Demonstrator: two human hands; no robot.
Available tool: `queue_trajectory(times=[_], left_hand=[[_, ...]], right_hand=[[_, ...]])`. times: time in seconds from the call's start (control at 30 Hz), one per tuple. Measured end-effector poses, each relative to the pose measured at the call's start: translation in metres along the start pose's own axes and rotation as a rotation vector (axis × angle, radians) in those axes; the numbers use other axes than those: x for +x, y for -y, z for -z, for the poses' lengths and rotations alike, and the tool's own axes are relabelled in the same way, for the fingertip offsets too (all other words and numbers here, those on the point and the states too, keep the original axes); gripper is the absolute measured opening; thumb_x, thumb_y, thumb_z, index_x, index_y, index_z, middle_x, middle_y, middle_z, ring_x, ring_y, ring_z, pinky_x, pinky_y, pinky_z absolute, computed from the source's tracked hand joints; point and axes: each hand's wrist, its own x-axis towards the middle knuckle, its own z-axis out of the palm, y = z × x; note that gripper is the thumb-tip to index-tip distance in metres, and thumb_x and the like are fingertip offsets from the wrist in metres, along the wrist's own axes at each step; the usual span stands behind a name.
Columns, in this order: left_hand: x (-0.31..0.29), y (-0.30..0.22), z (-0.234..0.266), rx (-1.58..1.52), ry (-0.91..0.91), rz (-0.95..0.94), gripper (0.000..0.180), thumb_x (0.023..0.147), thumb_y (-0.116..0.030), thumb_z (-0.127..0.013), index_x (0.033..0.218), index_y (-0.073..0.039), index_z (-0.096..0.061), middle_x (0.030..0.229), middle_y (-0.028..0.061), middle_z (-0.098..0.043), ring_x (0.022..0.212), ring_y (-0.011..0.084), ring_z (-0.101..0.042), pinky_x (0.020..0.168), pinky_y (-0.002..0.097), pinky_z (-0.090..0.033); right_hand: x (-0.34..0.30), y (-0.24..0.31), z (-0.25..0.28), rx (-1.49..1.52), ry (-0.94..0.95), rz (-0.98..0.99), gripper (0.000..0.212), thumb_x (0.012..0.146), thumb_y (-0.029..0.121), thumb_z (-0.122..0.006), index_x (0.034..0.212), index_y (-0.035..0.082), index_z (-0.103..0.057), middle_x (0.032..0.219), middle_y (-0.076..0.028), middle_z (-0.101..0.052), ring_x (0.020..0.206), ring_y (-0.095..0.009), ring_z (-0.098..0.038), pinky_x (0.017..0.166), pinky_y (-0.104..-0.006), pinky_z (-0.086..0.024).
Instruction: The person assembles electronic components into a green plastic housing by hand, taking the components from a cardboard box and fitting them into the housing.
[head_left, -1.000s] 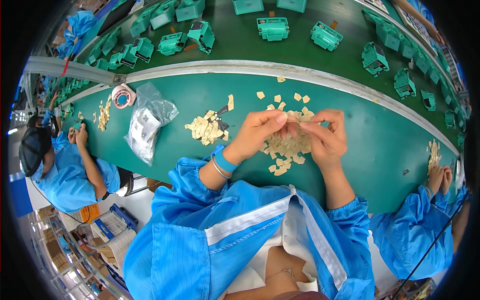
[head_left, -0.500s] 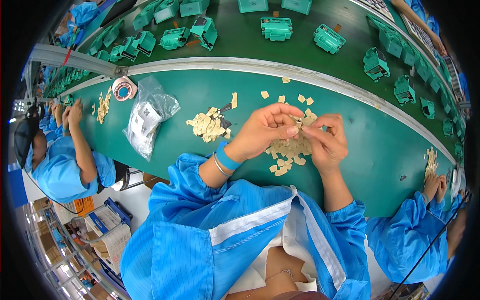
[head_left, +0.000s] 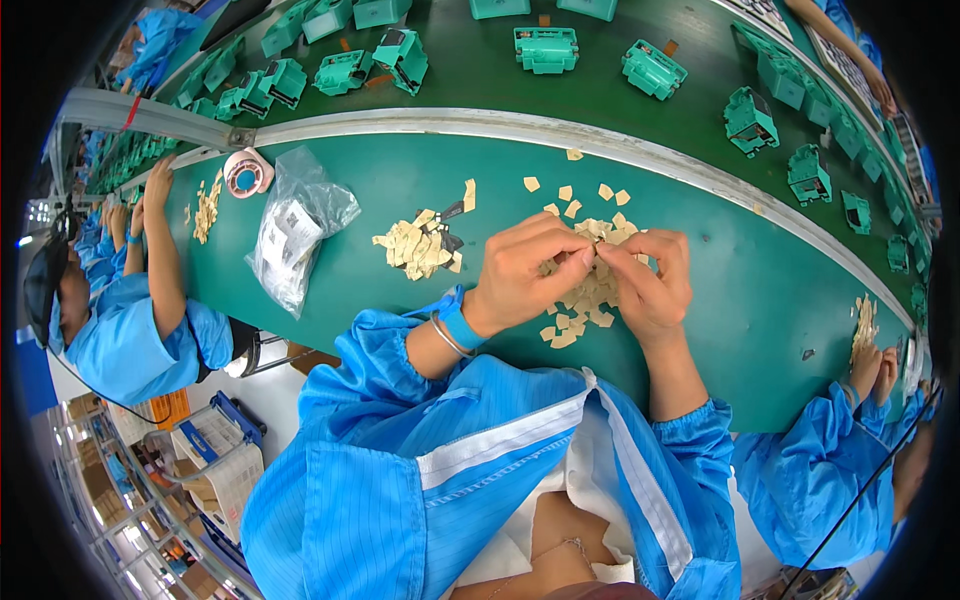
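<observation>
My left hand (head_left: 530,262) and my right hand (head_left: 650,280) meet fingertip to fingertip over a heap of cream paper pieces (head_left: 590,290). Both are closed in a pinch. Whatever sits between the fingertips is tiny, with only a dark speck showing, too small to name. Loose cream bits lie scattered around the heap, several of them beyond my hands. To the left of my left hand is a second pile of cream pieces (head_left: 415,248), with some black pieces (head_left: 452,242) among them.
A clear plastic bag (head_left: 298,235) with white labels and a pink-and-white tape roll (head_left: 247,174) lie left on the green bench. Beyond a metal rail (head_left: 480,122), green plastic housings (head_left: 546,50) stand on a belt. Co-workers in blue sit left (head_left: 130,335) and right (head_left: 820,480).
My left hand has turned so its back faces up more, and its fingers have curled in toward the right fingertips. Green housings on the belt have shifted slightly left.
</observation>
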Motion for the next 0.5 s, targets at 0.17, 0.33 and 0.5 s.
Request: queue_trajectory(times=[0.17, 0.33, 0.5], left_hand=[[-0.0024, -0.0013, -0.0009, -0.078, 0.007, 0.070, 0.007, 0.078, -0.002, -0.065, 0.084, 0.001, -0.066, 0.071, 0.0073, -0.062, 0.060, 0.0129, -0.054, 0.055, 0.0243, -0.042], [-0.0027, 0.0000, -0.0002, -0.281, 0.107, 0.315, 0.010, 0.084, -0.006, -0.061, 0.085, 0.003, -0.066, 0.072, 0.0056, -0.063, 0.064, 0.0074, -0.053, 0.055, 0.0216, -0.042], [-0.0004, -0.0016, 0.0029, -0.439, 0.128, 0.483, 0.014, 0.087, -0.007, -0.058, 0.083, 0.004, -0.065, 0.073, 0.0053, -0.063, 0.067, 0.0073, -0.055, 0.059, 0.0207, -0.044]], right_hand=[[0.0021, -0.0013, 0.0040, -0.050, 0.019, 0.055, 0.031, 0.053, 0.000, -0.067, 0.083, 0.006, -0.071, 0.077, -0.006, -0.058, 0.071, -0.022, -0.052, 0.057, -0.0291, -0.045], [0.0009, -0.0030, 0.0075, -0.076, 0.017, 0.070, 0.031, 0.053, 0.001, -0.068, 0.084, 0.006, -0.071, 0.077, -0.005, -0.058, 0.071, -0.022, -0.052, 0.057, -0.0291, -0.045], [0.0043, -0.0013, 0.0100, -0.081, 0.043, 0.104, 0.030, 0.053, 0.002, -0.068, 0.083, 0.008, -0.070, 0.079, -0.005, -0.058, 0.072, -0.022, -0.053, 0.058, -0.0294, -0.047]])
